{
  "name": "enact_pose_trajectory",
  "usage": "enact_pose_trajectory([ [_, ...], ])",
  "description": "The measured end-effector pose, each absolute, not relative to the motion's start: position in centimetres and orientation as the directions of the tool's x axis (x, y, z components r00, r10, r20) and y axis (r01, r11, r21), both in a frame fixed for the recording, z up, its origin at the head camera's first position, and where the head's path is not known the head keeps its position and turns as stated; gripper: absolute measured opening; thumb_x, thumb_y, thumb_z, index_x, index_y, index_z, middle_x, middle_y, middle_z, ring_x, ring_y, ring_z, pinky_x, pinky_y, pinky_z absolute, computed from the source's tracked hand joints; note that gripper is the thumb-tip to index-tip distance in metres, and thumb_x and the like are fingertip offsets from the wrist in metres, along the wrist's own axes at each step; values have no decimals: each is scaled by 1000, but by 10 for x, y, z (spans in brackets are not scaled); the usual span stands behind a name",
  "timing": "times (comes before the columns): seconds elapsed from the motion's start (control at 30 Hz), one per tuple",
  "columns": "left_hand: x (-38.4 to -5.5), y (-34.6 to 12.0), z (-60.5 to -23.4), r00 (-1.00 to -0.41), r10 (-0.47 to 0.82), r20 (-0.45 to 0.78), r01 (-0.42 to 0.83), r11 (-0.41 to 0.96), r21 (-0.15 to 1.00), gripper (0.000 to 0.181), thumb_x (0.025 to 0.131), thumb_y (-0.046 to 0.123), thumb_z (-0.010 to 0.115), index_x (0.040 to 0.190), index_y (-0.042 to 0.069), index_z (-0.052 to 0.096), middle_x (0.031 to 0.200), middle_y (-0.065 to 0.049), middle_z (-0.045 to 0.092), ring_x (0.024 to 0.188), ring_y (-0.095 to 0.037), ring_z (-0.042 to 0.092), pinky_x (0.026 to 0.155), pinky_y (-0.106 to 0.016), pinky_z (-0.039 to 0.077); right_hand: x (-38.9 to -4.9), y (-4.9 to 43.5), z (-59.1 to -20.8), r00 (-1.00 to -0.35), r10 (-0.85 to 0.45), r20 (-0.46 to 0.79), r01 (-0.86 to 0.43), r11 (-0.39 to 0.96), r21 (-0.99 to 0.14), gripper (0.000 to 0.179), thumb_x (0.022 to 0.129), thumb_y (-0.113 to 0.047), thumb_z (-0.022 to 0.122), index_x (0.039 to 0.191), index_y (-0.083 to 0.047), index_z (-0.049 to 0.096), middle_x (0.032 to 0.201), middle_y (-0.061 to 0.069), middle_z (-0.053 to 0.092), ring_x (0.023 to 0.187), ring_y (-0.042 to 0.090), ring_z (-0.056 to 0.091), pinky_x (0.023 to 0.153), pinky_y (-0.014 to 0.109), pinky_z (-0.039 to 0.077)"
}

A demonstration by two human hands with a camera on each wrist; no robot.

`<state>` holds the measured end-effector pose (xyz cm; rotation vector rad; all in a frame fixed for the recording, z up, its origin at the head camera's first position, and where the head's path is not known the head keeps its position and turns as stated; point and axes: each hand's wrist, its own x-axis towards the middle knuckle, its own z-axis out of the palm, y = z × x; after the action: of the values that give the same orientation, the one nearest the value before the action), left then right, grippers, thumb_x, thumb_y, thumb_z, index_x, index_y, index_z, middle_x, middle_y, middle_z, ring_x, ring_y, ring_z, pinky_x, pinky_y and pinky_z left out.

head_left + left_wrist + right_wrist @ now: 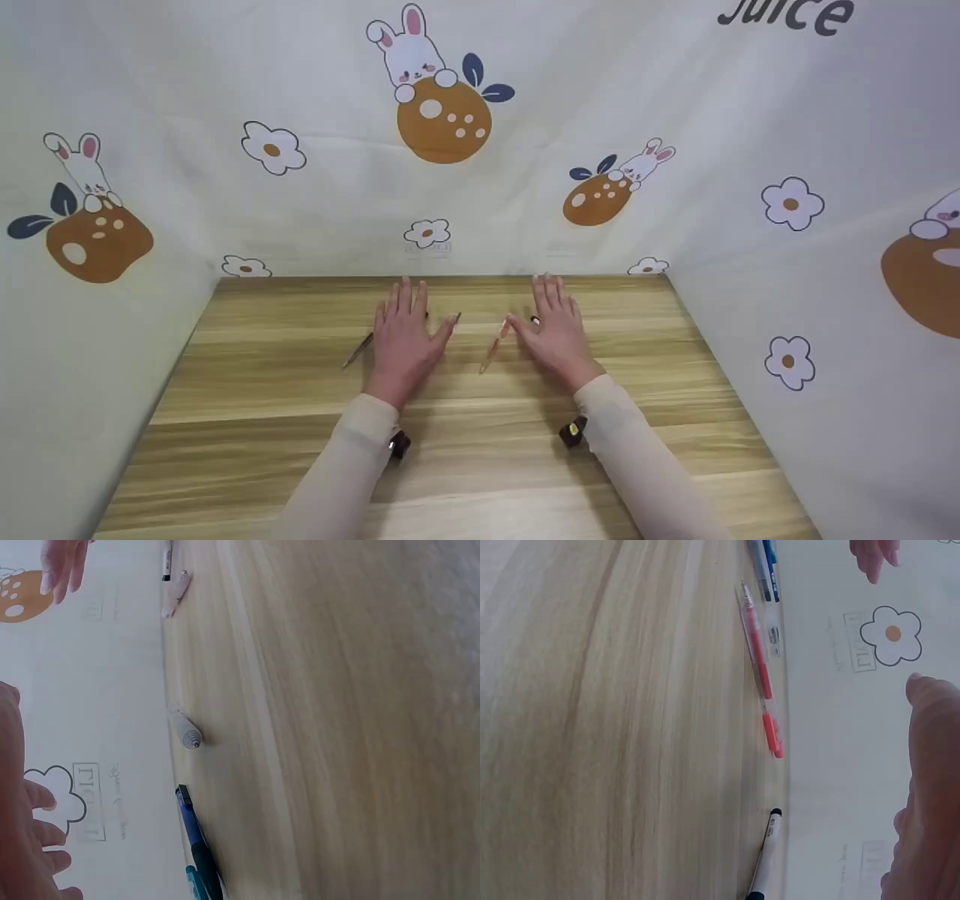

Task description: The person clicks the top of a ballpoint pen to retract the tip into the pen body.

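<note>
In the head view my left hand (406, 341) is held palm down with fingers straight, over a dark pen (358, 351) whose one end sticks out on the left. My right hand (559, 334) is likewise spread, its thumb tip overlapping a red pen (493, 351). A white marker with black ends (535, 320), clearer in the right wrist view (766, 855), is partly hidden by it. Both wrist views show the hands raised above the table. Below my left hand lie a blue pen (193, 832) and a teal pen (196, 883). Neither hand holds anything.
A grey-white pen (186, 729) lies end-on to the left wrist camera. The wood-grain table (480, 465) meets a hanging white cloth (337, 202) printed with rabbits, oranges and flowers at the back and on both sides. Small dark cameras sit at both wrists.
</note>
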<state>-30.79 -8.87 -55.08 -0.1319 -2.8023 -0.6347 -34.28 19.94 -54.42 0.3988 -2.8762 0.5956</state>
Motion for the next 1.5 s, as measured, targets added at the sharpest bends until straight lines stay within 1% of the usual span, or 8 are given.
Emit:
enact_pose_trajectory([
  [0.23, -309, -89, -547, -955, 25, 294, 178, 845, 504, 91, 107, 65, 57, 172, 5, 35, 180, -22, 24, 166, -41, 23, 133, -62, 19, -347, 202, -547, -906, -220, 361, -380, 797, -469, 92, 106, -55, 67, 173, -4, 31, 177, 22, 32, 164, 42, 29, 130, 64, 24],
  [0.37, -309, -90, -546, -951, 20, 308, 202, 794, 574, 87, 106, 58, 63, 171, 6, 38, 179, -19, 29, 163, -43, 31, 132, -62, 22, -348, 203, -547, -893, -215, 397, -417, 728, -545, 87, 107, -48, 72, 172, -4, 35, 174, 23, 37, 160, 45, 35, 129, 64, 27],
  [0.6, -310, -92, -546, -944, 51, 326, 267, 698, 664, 85, 106, 57, 65, 171, 8, 39, 178, -15, 33, 160, -47, 34, 130, -65, 27, -349, 206, -546, -933, -185, 309, -357, 596, -719, 86, 108, -47, 72, 174, -9, 33, 177, 17, 34, 164, 37, 28, 132, 58, 25],
  [0.8, -311, -94, -551, -953, 69, 296, 278, 586, 761, 83, 106, 48, 71, 172, 9, 38, 178, -16, 33, 163, -44, 29, 131, -62, 25, -348, 209, -548, -957, -167, 236, -287, 447, -847, 83, 107, -43, 74, 174, -13, 34, 176, 10, 37, 161, 33, 34, 130, 55, 28],
  [0.97, -312, -95, -550, -970, 77, 231, 239, 478, 845, 86, 104, 42, 78, 173, 13, 36, 177, -17, 34, 165, -38, 28, 133, -56, 25, -349, 211, -549, -957, -167, 238, -286, 381, -879, 82, 106, -38, 77, 172, -8, 37, 174, 9, 41, 159, 34, 37, 128, 56, 30],
  [1.03, -312, -94, -549, -975, 78, 206, 219, 438, 872, 86, 103, 40, 79, 173, 16, 36, 176, -16, 36, 163, -37, 32, 132, -55, 28, -349, 211, -548, -955, -173, 241, -289, 359, -887, 80, 105, -34, 79, 171, -9, 40, 172, 10, 44, 157, 34, 39, 128, 57, 31],
  [1.27, -313, -94, -547, -971, 109, 212, 235, 284, 930, 87, 100, 19, 85, 172, 11, 37, 171, -22, 42, 159, -40, 38, 130, -57, 32, -349, 210, -548, -954, -204, 219, -276, 314, -909, 78, 104, -22, 81, 170, -12, 41, 170, 14, 45, 155, 35, 42, 127, 58, 33],
  [1.5, -309, -99, -547, -980, 140, 145, 177, 255, 951, 89, 99, 24, 87, 172, 17, 38, 174, -16, 40, 160, -40, 38, 129, -60, 32, -349, 207, -549, -950, -215, 227, -281, 275, -919, 81, 102, -17, 83, 171, -11, 40, 170, 14, 46, 155, 39, 43, 126, 60, 35],
])
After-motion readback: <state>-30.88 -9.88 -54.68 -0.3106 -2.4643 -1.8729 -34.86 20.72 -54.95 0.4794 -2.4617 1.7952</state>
